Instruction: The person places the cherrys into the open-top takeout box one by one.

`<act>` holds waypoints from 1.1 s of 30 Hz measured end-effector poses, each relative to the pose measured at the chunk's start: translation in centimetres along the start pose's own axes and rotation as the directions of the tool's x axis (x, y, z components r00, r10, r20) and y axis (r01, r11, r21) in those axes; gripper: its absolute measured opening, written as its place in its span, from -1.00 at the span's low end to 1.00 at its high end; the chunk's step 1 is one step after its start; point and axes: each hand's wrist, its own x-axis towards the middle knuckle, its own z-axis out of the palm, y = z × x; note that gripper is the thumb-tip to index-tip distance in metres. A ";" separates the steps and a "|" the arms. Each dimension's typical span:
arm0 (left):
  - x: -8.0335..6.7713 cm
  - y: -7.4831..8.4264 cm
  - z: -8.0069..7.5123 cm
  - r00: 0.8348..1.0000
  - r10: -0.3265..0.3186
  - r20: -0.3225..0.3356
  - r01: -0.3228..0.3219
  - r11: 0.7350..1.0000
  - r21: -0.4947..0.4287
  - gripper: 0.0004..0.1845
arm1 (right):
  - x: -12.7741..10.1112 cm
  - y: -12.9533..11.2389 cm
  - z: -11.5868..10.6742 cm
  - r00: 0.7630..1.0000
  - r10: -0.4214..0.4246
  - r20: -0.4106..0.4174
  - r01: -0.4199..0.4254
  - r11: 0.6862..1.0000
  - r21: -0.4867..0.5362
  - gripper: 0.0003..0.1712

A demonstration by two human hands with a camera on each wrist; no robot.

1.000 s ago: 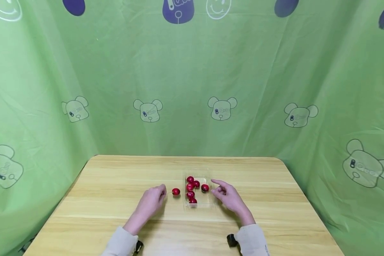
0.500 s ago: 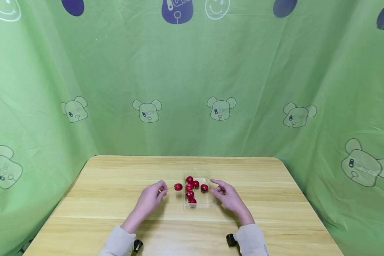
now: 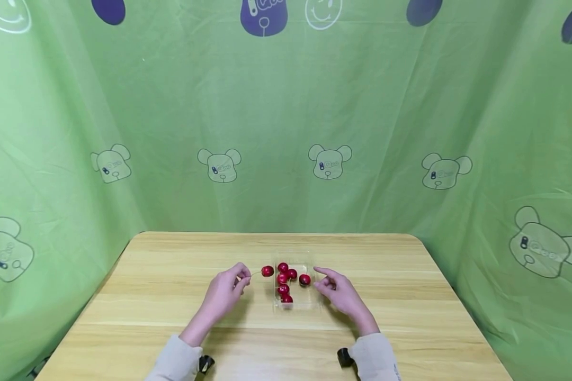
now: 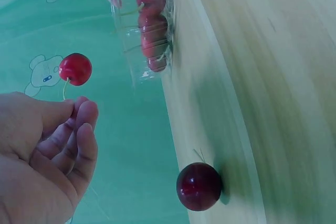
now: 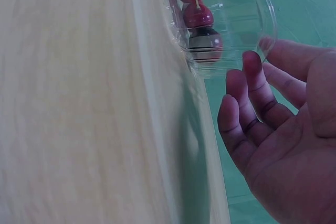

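My left hand [image 3: 224, 292] pinches the thin stem of a red cherry [image 3: 267, 271] between thumb and fingertips. The fruit hangs in the air just left of a clear plastic box [image 3: 307, 302]. Several dark red cherries [image 3: 283, 289] lie in the box, most along its left side, and a single cherry [image 3: 305, 280] sits farther right. My right hand [image 3: 343, 293] rests at the box's right wall, fingers spread and loosely bent; in the right wrist view, fingertips [image 5: 252, 61] meet the clear wall. Beneath the left hand, a loose cherry [image 4: 198, 186] shows in the left wrist view.
The box stands on a light wooden table [image 3: 391, 264]. Green curtains [image 3: 276, 206] with printed bear heads hang behind the table and at both sides. A black wrist strap [image 3: 345, 357] shows by the right sleeve.
The left hand has lifted the cherry by its stem from the table and brought it up and slightly right, close to the box's left edge. The right hand has stayed at the box.
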 end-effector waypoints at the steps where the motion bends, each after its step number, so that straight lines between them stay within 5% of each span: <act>1: 0.0 0.1 0.0 1.000 0.002 -0.005 -0.002 1.000 -0.002 -0.94 | 0.0 0.0 0.0 1.000 0.000 -0.001 0.000 1.000 0.000 -0.41; 20: -0.1 1.2 0.4 1.000 0.019 -0.008 -0.020 0.997 -0.078 -0.96 | 0.1 0.4 0.1 1.000 -0.019 -0.003 0.019 1.000 -0.022 -0.42; 33: 0.4 1.8 1.9 0.997 0.078 0.012 -0.077 0.997 -0.024 -0.96 | 0.1 0.2 0.0 1.000 0.000 -0.009 0.000 1.000 -0.008 -0.41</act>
